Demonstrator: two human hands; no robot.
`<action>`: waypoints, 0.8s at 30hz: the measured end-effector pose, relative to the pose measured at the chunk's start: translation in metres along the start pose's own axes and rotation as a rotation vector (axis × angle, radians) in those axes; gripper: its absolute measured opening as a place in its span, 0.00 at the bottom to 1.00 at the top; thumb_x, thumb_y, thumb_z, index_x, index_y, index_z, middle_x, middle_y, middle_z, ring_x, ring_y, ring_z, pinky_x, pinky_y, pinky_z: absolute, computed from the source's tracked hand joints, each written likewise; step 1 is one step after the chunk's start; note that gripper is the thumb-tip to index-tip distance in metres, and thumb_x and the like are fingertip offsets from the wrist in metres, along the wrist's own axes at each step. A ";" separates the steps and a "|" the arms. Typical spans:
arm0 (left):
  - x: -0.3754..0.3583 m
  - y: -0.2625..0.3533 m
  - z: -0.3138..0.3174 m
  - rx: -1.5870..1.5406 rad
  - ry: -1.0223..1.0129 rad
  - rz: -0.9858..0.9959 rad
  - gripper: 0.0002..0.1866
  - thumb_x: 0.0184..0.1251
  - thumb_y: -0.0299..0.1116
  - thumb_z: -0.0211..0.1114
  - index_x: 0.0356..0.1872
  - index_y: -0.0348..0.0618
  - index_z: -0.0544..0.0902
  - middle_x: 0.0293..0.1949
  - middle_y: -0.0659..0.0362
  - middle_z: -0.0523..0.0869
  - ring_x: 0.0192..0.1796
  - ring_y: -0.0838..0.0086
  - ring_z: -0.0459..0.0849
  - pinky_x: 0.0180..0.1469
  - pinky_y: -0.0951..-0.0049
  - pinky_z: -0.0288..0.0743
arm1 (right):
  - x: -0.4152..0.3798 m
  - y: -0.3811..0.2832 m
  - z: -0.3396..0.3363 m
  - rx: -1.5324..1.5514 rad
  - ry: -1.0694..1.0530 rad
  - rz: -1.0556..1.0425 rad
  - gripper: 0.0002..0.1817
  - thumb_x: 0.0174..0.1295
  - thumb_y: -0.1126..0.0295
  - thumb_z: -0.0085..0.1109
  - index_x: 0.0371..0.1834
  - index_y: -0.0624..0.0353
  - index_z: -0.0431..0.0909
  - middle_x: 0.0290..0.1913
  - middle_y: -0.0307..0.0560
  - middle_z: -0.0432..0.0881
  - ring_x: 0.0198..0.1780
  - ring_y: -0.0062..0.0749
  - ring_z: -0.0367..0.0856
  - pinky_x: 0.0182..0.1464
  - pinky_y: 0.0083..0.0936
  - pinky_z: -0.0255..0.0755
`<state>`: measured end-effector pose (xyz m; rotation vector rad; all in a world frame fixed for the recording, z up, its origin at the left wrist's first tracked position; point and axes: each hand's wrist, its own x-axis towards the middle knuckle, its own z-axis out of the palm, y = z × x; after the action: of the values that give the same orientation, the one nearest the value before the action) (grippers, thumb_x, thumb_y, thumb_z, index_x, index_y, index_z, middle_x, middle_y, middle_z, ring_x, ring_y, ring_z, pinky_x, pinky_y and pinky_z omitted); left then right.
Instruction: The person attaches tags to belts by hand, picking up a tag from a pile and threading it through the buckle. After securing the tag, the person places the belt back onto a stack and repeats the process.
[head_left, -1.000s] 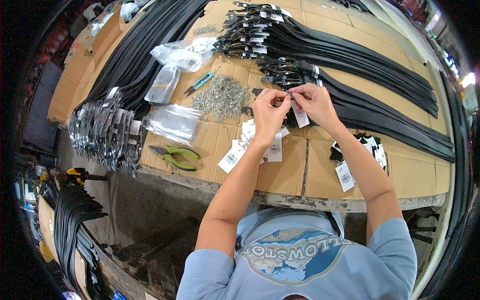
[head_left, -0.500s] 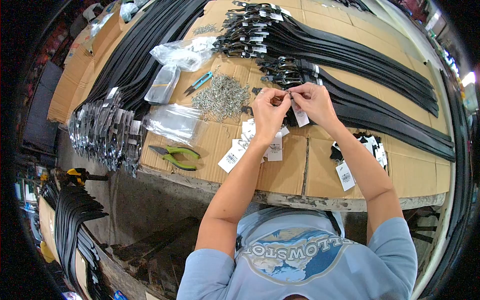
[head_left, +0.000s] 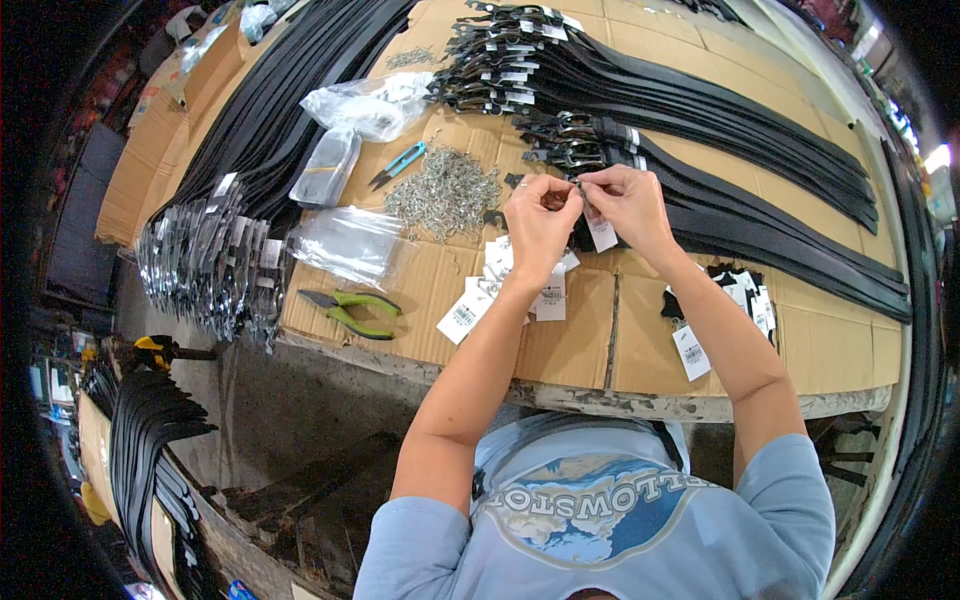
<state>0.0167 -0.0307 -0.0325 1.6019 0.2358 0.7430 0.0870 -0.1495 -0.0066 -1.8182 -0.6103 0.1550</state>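
- A bundle of tagged buckles (head_left: 205, 262) hangs over the far left edge of the counter (head_left: 580, 350), beside a long row of black belts (head_left: 270, 100).
- A clear plastic bag (head_left: 350, 245) lies just right of it, with green-handled pliers (head_left: 350, 312) nearer the counter's front edge and blue snips (head_left: 398, 165) farther back.
- A heap of small metal hooks (head_left: 440, 195) lies just left of the hands.
- The left hand (head_left: 538, 222) is raised a little above the counter, wrist bent, its grip pinched closed with thumb and forefinger on something small at the buckle end of a black belt (head_left: 760, 235); what exactly it pinches is too small to tell.
- Loose white tags (head_left: 505, 285) lie on the cardboard directly below that hand.
- The right hand (head_left: 625, 205) meets the left fingertip to fingertip, its grip also pinched closed at the same spot, and a white tag (head_left: 602, 234) hangs down from under its fingers.
- Both forearms run up from the lower edge, converging at the belt end.
- The belt stretches away right from the grip, among other belts.
- More tags (head_left: 725, 310) lie by the right forearm.
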 end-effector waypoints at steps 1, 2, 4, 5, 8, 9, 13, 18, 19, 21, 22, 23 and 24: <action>0.000 0.000 0.000 -0.003 0.004 0.011 0.04 0.54 0.24 0.67 0.26 0.32 0.82 0.27 0.57 0.79 0.23 0.79 0.81 0.25 0.79 0.73 | 0.000 -0.001 0.000 0.000 0.000 0.000 0.11 0.56 0.75 0.60 0.38 0.72 0.83 0.24 0.48 0.84 0.22 0.21 0.81 0.26 0.19 0.73; 0.000 -0.001 0.000 -0.003 0.004 0.011 0.04 0.54 0.24 0.67 0.26 0.32 0.82 0.27 0.57 0.79 0.23 0.79 0.81 0.25 0.79 0.73 | -0.001 -0.002 0.000 0.018 0.000 -0.001 0.10 0.56 0.75 0.60 0.38 0.72 0.83 0.24 0.48 0.84 0.22 0.20 0.81 0.25 0.18 0.73; -0.001 0.003 0.000 -0.009 0.008 -0.014 0.04 0.54 0.24 0.67 0.26 0.32 0.82 0.26 0.57 0.79 0.23 0.79 0.81 0.25 0.78 0.74 | -0.001 -0.002 0.000 0.036 -0.001 -0.002 0.10 0.57 0.75 0.60 0.38 0.72 0.83 0.24 0.48 0.84 0.22 0.20 0.80 0.25 0.18 0.73; -0.001 0.002 0.001 -0.009 0.009 -0.014 0.04 0.54 0.24 0.67 0.26 0.32 0.82 0.26 0.57 0.79 0.23 0.79 0.81 0.25 0.78 0.74 | -0.001 -0.001 0.000 0.042 -0.006 0.000 0.10 0.57 0.75 0.60 0.38 0.72 0.83 0.24 0.48 0.84 0.22 0.20 0.80 0.25 0.18 0.73; 0.000 0.000 0.001 0.011 0.017 0.015 0.04 0.54 0.24 0.67 0.26 0.32 0.82 0.26 0.57 0.79 0.23 0.78 0.81 0.26 0.78 0.74 | -0.001 -0.001 -0.001 0.057 -0.017 -0.004 0.10 0.57 0.75 0.61 0.37 0.73 0.83 0.24 0.47 0.84 0.22 0.19 0.80 0.25 0.18 0.73; 0.000 0.000 0.001 0.014 0.014 0.015 0.04 0.54 0.24 0.66 0.26 0.32 0.82 0.26 0.57 0.79 0.23 0.78 0.81 0.26 0.78 0.73 | -0.001 -0.001 -0.001 0.066 -0.023 -0.010 0.10 0.57 0.75 0.61 0.37 0.73 0.83 0.24 0.47 0.84 0.22 0.19 0.80 0.25 0.18 0.73; 0.000 -0.001 0.001 0.008 0.016 0.011 0.05 0.54 0.24 0.66 0.26 0.32 0.81 0.25 0.57 0.79 0.23 0.78 0.80 0.27 0.77 0.73 | -0.001 0.000 -0.001 0.072 -0.023 -0.022 0.09 0.57 0.75 0.61 0.36 0.73 0.82 0.24 0.46 0.83 0.22 0.19 0.80 0.25 0.18 0.73; 0.001 -0.006 0.000 0.041 0.004 0.029 0.05 0.56 0.25 0.67 0.28 0.33 0.82 0.27 0.59 0.80 0.25 0.80 0.81 0.25 0.80 0.75 | -0.003 -0.004 -0.001 0.060 -0.024 -0.020 0.10 0.57 0.75 0.60 0.37 0.72 0.83 0.24 0.46 0.83 0.22 0.19 0.79 0.25 0.18 0.72; 0.001 -0.008 0.000 0.072 -0.009 0.051 0.05 0.58 0.26 0.67 0.30 0.33 0.83 0.28 0.61 0.80 0.26 0.82 0.81 0.23 0.82 0.77 | -0.003 -0.003 -0.001 0.060 -0.024 -0.020 0.10 0.57 0.75 0.60 0.37 0.72 0.83 0.24 0.46 0.83 0.22 0.19 0.79 0.25 0.18 0.72; 0.001 -0.010 0.001 0.074 -0.006 0.047 0.05 0.58 0.26 0.67 0.30 0.33 0.83 0.28 0.61 0.80 0.25 0.82 0.81 0.23 0.82 0.77 | -0.002 0.000 0.000 0.090 -0.034 0.005 0.10 0.57 0.74 0.60 0.38 0.71 0.83 0.25 0.46 0.84 0.23 0.19 0.80 0.26 0.18 0.73; 0.001 -0.011 0.001 0.075 -0.003 0.043 0.05 0.58 0.25 0.67 0.30 0.33 0.83 0.28 0.61 0.80 0.25 0.82 0.81 0.23 0.82 0.77 | -0.002 0.001 0.000 0.090 -0.034 0.005 0.10 0.57 0.74 0.60 0.38 0.71 0.83 0.25 0.46 0.84 0.23 0.19 0.80 0.26 0.18 0.73; 0.001 -0.011 0.001 0.076 -0.003 0.043 0.05 0.58 0.25 0.67 0.30 0.33 0.83 0.28 0.61 0.80 0.25 0.82 0.81 0.23 0.82 0.77 | -0.002 0.001 0.000 0.052 -0.036 -0.015 0.10 0.57 0.73 0.60 0.38 0.70 0.83 0.26 0.46 0.84 0.24 0.19 0.80 0.27 0.19 0.73; 0.001 -0.011 0.001 0.071 -0.003 0.048 0.05 0.58 0.25 0.67 0.30 0.33 0.83 0.28 0.61 0.80 0.25 0.82 0.81 0.22 0.82 0.77 | -0.001 0.002 0.000 0.013 -0.038 -0.034 0.10 0.57 0.73 0.61 0.38 0.69 0.83 0.26 0.45 0.84 0.24 0.19 0.80 0.28 0.19 0.73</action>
<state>0.0212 -0.0292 -0.0425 1.6806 0.2240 0.7766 0.0866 -0.1509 -0.0083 -1.7943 -0.6652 0.1702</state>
